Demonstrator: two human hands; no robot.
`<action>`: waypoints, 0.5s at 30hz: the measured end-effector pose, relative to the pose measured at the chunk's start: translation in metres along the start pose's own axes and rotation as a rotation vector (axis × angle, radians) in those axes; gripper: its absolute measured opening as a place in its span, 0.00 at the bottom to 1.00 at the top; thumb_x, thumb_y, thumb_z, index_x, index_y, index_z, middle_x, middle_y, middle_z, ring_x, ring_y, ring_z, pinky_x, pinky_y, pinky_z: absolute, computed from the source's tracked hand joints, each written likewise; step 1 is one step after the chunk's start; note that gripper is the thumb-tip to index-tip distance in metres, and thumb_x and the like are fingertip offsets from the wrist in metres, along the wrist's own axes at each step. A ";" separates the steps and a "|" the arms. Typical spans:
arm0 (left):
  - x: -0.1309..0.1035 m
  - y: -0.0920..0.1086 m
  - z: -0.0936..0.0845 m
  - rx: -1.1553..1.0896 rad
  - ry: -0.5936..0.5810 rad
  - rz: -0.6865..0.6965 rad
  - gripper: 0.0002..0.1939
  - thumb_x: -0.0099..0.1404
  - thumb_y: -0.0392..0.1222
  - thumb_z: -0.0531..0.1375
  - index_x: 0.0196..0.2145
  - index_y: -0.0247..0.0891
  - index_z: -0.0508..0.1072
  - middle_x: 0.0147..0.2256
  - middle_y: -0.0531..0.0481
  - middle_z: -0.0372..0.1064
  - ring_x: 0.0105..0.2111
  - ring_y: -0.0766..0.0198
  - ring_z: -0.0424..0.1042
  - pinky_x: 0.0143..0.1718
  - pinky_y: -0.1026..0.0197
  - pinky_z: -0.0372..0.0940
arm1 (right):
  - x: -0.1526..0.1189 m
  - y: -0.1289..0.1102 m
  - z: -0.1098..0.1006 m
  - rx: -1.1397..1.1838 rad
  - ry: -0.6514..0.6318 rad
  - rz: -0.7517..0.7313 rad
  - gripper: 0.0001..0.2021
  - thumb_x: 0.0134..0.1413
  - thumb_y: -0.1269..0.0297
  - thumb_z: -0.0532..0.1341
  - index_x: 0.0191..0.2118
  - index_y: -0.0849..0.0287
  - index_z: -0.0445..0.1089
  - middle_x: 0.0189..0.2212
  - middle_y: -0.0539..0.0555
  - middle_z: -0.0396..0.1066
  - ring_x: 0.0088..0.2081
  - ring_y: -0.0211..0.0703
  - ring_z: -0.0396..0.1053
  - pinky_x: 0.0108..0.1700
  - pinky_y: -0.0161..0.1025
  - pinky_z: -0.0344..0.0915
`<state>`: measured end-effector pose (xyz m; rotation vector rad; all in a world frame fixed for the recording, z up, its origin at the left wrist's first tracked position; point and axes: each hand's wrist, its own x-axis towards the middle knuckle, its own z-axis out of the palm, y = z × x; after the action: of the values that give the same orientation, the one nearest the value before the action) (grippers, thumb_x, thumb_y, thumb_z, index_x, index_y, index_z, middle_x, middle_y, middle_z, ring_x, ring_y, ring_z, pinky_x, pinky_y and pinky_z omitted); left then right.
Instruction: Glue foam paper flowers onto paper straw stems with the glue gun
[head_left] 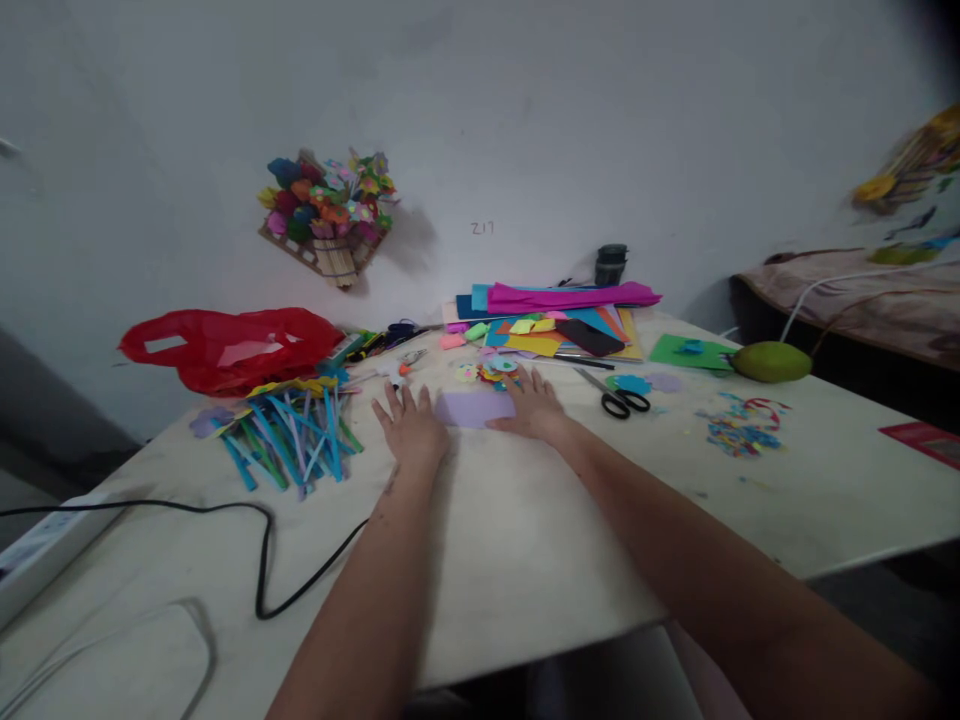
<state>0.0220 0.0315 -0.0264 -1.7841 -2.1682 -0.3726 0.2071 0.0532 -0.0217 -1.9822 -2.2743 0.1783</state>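
A pale purple rectangular sheet, of paper or foam, lies flat on the white table. My left hand rests by its left end, fingers spread, palm down. Over the sheet's right end lies my right hand, also flat with its fingers apart. Just beyond the sheet is a small pile of colourful cut-out flowers. Black-handled scissors lie to the right of my right hand. A white glue gun appears behind my left hand, partly hidden by its fingers.
Left are a red plastic bag and several coloured strips. Coloured sheets are stacked at the back. Right are a green sheet, a green fruit and scraps. A black cable crosses the left side.
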 end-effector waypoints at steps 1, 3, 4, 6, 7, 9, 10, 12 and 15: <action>-0.001 0.003 -0.001 -0.008 0.031 0.022 0.28 0.58 0.44 0.46 0.57 0.40 0.54 0.59 0.47 0.44 0.59 0.54 0.23 0.54 0.43 0.18 | 0.000 0.000 0.000 -0.003 -0.001 0.002 0.51 0.34 0.31 0.48 0.62 0.55 0.32 0.62 0.56 0.21 0.60 0.57 0.22 0.57 0.52 0.31; -0.004 0.012 -0.004 -0.041 0.059 0.091 0.29 0.59 0.49 0.45 0.57 0.38 0.53 0.60 0.46 0.42 0.59 0.54 0.23 0.55 0.45 0.18 | 0.000 0.000 0.000 -0.010 -0.005 0.003 0.51 0.34 0.32 0.48 0.62 0.56 0.33 0.62 0.56 0.21 0.60 0.57 0.21 0.56 0.52 0.31; -0.006 0.016 -0.004 -0.054 0.048 0.135 0.30 0.59 0.51 0.44 0.57 0.38 0.52 0.60 0.46 0.42 0.59 0.55 0.23 0.55 0.45 0.19 | 0.000 0.000 0.000 -0.013 -0.006 -0.001 0.51 0.35 0.32 0.48 0.62 0.56 0.33 0.62 0.56 0.21 0.60 0.57 0.21 0.56 0.53 0.30; -0.008 0.023 -0.005 -0.086 -0.031 0.215 0.33 0.58 0.56 0.42 0.58 0.39 0.52 0.60 0.47 0.43 0.59 0.55 0.23 0.55 0.45 0.20 | 0.000 -0.001 0.000 -0.020 -0.010 -0.006 0.50 0.36 0.32 0.47 0.62 0.57 0.33 0.62 0.57 0.21 0.60 0.56 0.21 0.56 0.54 0.30; -0.009 0.026 -0.004 -0.096 -0.078 0.242 0.33 0.58 0.58 0.42 0.58 0.39 0.52 0.59 0.47 0.43 0.59 0.55 0.23 0.56 0.45 0.21 | 0.000 -0.001 0.000 -0.024 -0.016 -0.007 0.49 0.37 0.33 0.47 0.62 0.57 0.33 0.62 0.57 0.21 0.60 0.56 0.20 0.56 0.54 0.30; -0.010 0.028 -0.002 -0.098 -0.154 0.252 0.34 0.57 0.60 0.41 0.58 0.40 0.52 0.59 0.48 0.43 0.59 0.54 0.23 0.56 0.45 0.22 | 0.001 0.000 0.000 -0.030 -0.028 -0.008 0.49 0.38 0.33 0.46 0.62 0.57 0.31 0.61 0.56 0.19 0.60 0.56 0.19 0.56 0.55 0.29; -0.009 0.028 -0.001 -0.092 -0.180 0.240 0.35 0.57 0.60 0.41 0.58 0.41 0.51 0.59 0.48 0.43 0.59 0.54 0.23 0.56 0.44 0.23 | 0.001 0.000 -0.001 -0.032 -0.036 -0.009 0.49 0.38 0.32 0.46 0.62 0.56 0.31 0.61 0.56 0.19 0.60 0.56 0.19 0.56 0.55 0.28; -0.008 0.026 0.001 -0.079 -0.216 0.208 0.35 0.57 0.61 0.40 0.58 0.43 0.51 0.60 0.50 0.43 0.59 0.53 0.24 0.55 0.43 0.23 | 0.001 0.003 -0.001 -0.036 -0.054 -0.017 0.50 0.36 0.32 0.46 0.62 0.56 0.30 0.61 0.55 0.18 0.60 0.56 0.18 0.56 0.56 0.27; -0.007 0.025 0.002 -0.080 -0.254 0.190 0.35 0.56 0.62 0.39 0.58 0.45 0.50 0.60 0.51 0.42 0.59 0.54 0.23 0.55 0.43 0.23 | 0.002 0.011 -0.003 -0.047 -0.096 -0.012 0.51 0.34 0.31 0.47 0.62 0.55 0.31 0.61 0.55 0.18 0.60 0.56 0.19 0.55 0.58 0.26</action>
<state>0.0474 0.0311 -0.0310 -2.1649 -2.1453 -0.1991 0.2185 0.0567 -0.0202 -2.0235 -2.3695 0.2253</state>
